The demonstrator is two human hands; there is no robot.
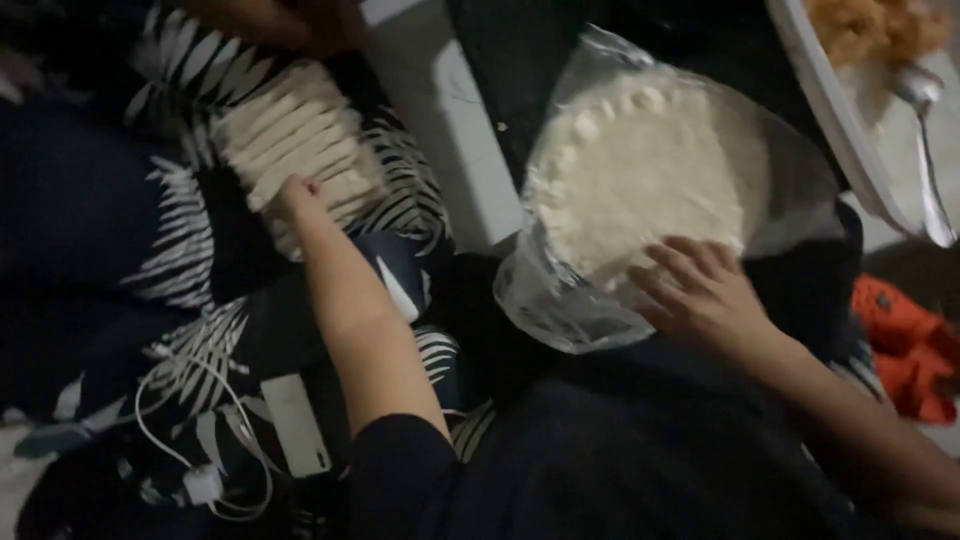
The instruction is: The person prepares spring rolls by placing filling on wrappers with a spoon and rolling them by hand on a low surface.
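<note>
Your right hand (705, 290) lies flat, fingers spread, on the near edge of the clear plastic bag (640, 190), which holds a stack of pale round wrappers (640, 175); nothing is clenched. Your left hand (300, 195) reaches far left, fingertips on the row of folded dumplings (295, 135); its grip cannot be told. At the far right, a white tray (830, 110) holds orange filling (875, 30) and a spoon (925, 140).
</note>
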